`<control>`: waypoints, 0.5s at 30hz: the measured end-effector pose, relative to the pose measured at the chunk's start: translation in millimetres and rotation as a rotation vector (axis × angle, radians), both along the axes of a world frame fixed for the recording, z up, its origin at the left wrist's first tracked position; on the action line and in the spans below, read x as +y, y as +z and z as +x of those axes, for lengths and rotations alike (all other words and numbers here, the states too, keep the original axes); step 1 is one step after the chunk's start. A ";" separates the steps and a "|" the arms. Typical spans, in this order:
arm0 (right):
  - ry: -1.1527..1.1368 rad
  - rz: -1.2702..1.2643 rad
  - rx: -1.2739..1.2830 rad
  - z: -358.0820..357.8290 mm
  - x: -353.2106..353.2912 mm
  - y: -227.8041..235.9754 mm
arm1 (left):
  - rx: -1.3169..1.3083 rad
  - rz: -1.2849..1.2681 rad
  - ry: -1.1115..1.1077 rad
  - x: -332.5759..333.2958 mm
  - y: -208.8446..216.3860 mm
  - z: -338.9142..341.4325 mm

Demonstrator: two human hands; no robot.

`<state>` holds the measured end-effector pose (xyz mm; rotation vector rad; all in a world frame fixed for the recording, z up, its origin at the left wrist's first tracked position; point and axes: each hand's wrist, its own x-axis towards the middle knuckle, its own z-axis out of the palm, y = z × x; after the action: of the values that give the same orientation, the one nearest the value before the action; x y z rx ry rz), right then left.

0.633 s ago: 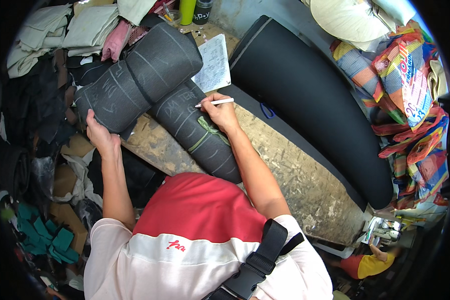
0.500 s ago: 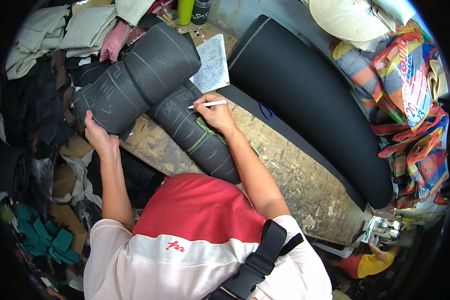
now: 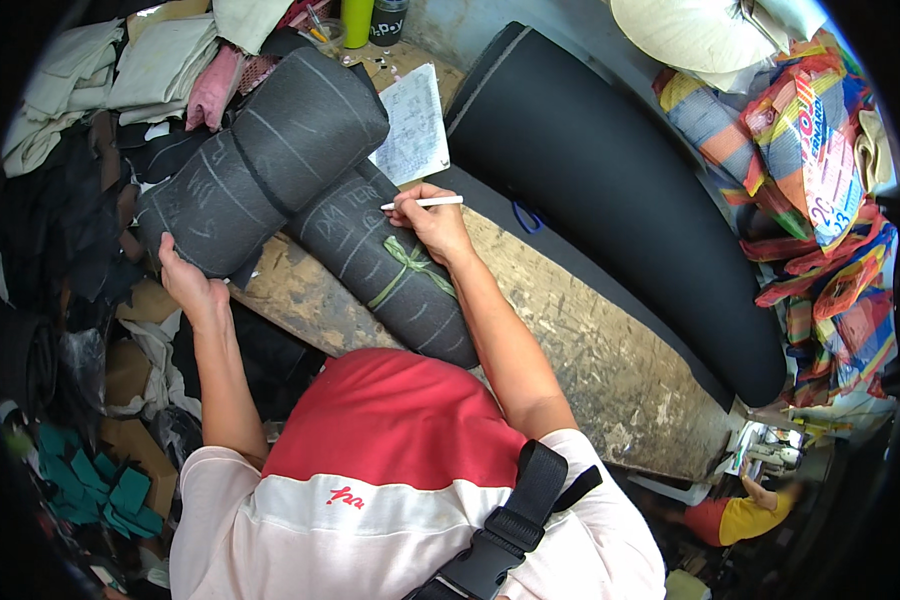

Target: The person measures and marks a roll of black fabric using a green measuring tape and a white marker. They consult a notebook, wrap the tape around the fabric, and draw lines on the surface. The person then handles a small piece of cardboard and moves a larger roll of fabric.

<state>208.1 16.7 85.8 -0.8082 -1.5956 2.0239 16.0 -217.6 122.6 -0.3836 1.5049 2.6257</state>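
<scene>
My left hand [image 3: 192,285] grips the near left end of a dark grey fabric roll [image 3: 220,190], its thumb side against the edge and some fingers hidden beneath. This roll lies across the upper end of a second grey fabric roll [image 3: 410,320], which is tied with a green strip [image 3: 405,262]. Both rolls bear pale chalk-like lines and writing. Closed around a slim white pen [image 3: 444,201], my right hand [image 3: 435,228] rests at the second roll's upper right side. The pen's tip is on or just above the written marks there.
A handwritten notepad page [image 3: 415,125] lies beyond the rolls. A large black roll [image 3: 610,190] runs along the right of the worn wooden table [image 3: 610,370]. Folded pale cloths [image 3: 165,65] are stacked at the far left, colourful bags [image 3: 810,180] at right. Another person [image 3: 745,515] is at lower right.
The view has shifted slightly. My right hand and pen have moved a little to the right along the second roll, and a small mark shows near the tip. My left hand keeps its place.
</scene>
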 end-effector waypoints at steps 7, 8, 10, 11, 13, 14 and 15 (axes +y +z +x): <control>-0.067 0.076 0.040 3.3 -5.3 -9.8 | 0.001 0.004 -0.004 0.1 -0.6 0.0; -0.064 0.115 0.013 4.3 -5.7 -11.2 | -0.005 0.005 -0.013 0.2 -0.9 -0.4; -0.066 0.170 -0.003 5.6 -6.7 -13.9 | -0.008 0.015 -0.011 0.1 -2.0 -1.2; -0.072 0.186 0.009 5.9 -7.3 -15.0 | -0.012 0.006 -0.010 0.2 -2.6 -1.5; -0.062 0.212 0.029 5.5 -8.1 -16.5 | 0.014 -0.009 0.003 0.7 -3.8 -1.7; -0.045 0.222 0.036 4.8 -8.5 -16.7 | 0.001 -0.003 -0.004 0.8 -3.9 -1.7; -0.030 0.224 0.039 4.4 -8.9 -16.3 | 0.006 0.000 -0.007 0.9 -3.6 -1.8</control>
<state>212.5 7.8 69.6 -0.7002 -1.7377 1.7890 14.1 -216.7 119.1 -0.3701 1.5047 2.6239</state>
